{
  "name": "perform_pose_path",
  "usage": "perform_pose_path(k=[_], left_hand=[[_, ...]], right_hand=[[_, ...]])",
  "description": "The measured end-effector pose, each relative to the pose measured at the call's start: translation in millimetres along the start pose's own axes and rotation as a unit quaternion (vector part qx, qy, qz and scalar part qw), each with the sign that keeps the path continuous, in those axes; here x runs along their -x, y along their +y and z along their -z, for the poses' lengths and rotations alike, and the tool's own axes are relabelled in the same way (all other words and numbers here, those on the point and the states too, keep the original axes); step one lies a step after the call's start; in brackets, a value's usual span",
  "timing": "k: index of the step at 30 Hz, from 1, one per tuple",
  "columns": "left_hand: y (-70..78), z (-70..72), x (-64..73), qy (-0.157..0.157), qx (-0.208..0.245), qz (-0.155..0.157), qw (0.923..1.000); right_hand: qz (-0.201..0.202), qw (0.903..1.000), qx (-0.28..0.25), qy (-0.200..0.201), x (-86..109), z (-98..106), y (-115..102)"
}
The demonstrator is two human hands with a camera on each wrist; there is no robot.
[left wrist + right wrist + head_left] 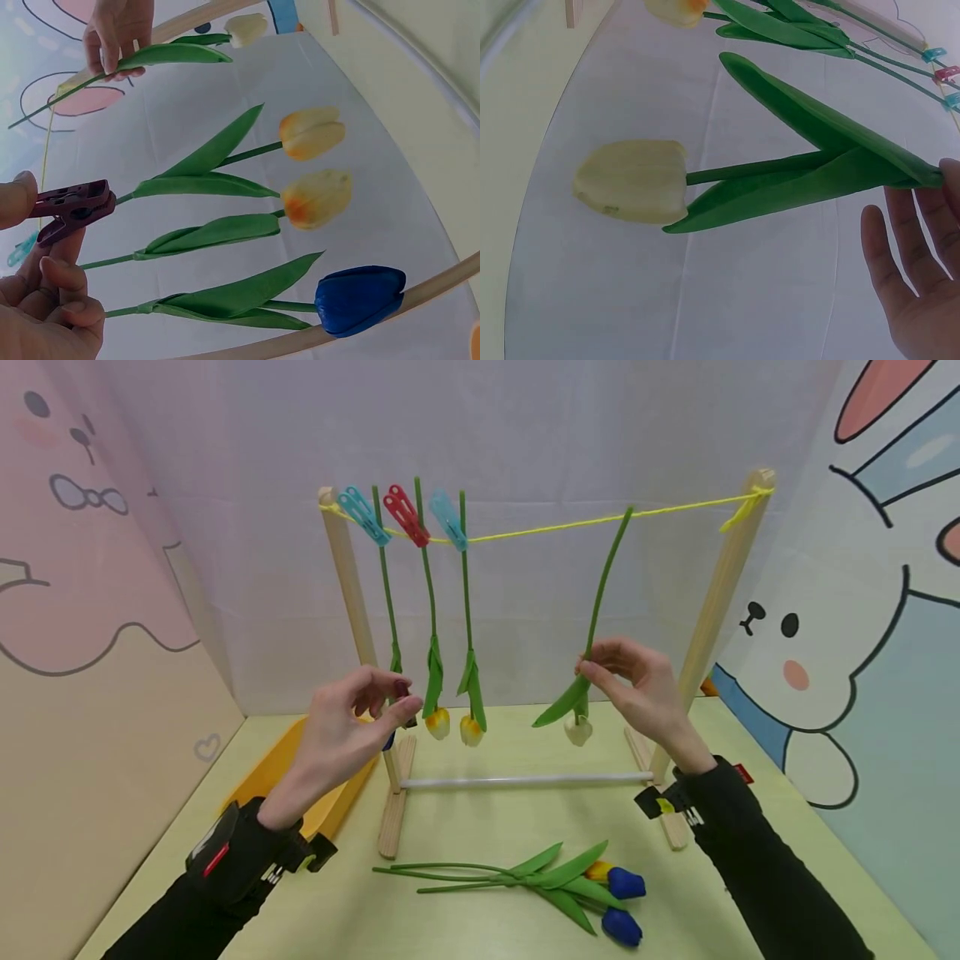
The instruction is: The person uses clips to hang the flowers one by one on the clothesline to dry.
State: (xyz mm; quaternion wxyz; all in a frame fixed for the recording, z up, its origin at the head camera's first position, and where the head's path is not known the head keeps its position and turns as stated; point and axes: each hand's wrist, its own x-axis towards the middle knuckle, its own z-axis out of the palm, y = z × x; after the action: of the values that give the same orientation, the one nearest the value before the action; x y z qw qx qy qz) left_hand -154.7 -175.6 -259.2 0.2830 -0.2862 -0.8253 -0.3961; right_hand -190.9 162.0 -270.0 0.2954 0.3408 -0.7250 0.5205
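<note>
In the head view my right hand pinches the stem of a white tulip just above its leaves. The bloom hangs down, and the stem's top end overlaps the yellow cord. My left hand, lower left of the cord, pinches a dark maroon clothespin between thumb and fingers. Three tulips hang upside down at the cord's left part: a blue tulip and two yellow-white ones. A blue clothespin, a red clothespin and a light blue clothespin clip their stems.
Wooden posts carry the cord, with a white crossbar low between them. In front lie several loose tulips, blue and orange-yellow. A yellow bin stands at left, partly behind my left arm.
</note>
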Motion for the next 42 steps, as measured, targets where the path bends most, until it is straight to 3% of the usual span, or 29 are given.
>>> perform_pose_path(k=[11, 17, 26, 37, 42], left_hand=[[9.3, -2.8, -12.8, 0.008, 0.023, -0.004, 0.9997], [17.6, -4.2, -23.7, 0.017, 0.029, -0.009, 0.9994], [24.3, -12.5, -46.1, 0.041, 0.03, -0.044, 0.9977], [30.9, -18.3, -75.5, 0.074, 0.08, -0.049, 0.9929], [35.0, -20.7, -90.6, 0.094, 0.081, -0.06, 0.9905]], right_hand=[[-0.008, 0.9994, 0.024, -0.021, -8.3, 0.0, 1.5], [-0.035, 0.9989, 0.028, -0.015, -14.6, -0.6, 3.7], [-0.032, 0.9986, 0.036, -0.02, -24.4, -4.0, 3.2], [-0.046, 0.9978, 0.039, -0.028, -33.1, -5.7, 4.9], [-0.059, 0.997, 0.034, -0.037, -38.5, -11.4, 3.4]])
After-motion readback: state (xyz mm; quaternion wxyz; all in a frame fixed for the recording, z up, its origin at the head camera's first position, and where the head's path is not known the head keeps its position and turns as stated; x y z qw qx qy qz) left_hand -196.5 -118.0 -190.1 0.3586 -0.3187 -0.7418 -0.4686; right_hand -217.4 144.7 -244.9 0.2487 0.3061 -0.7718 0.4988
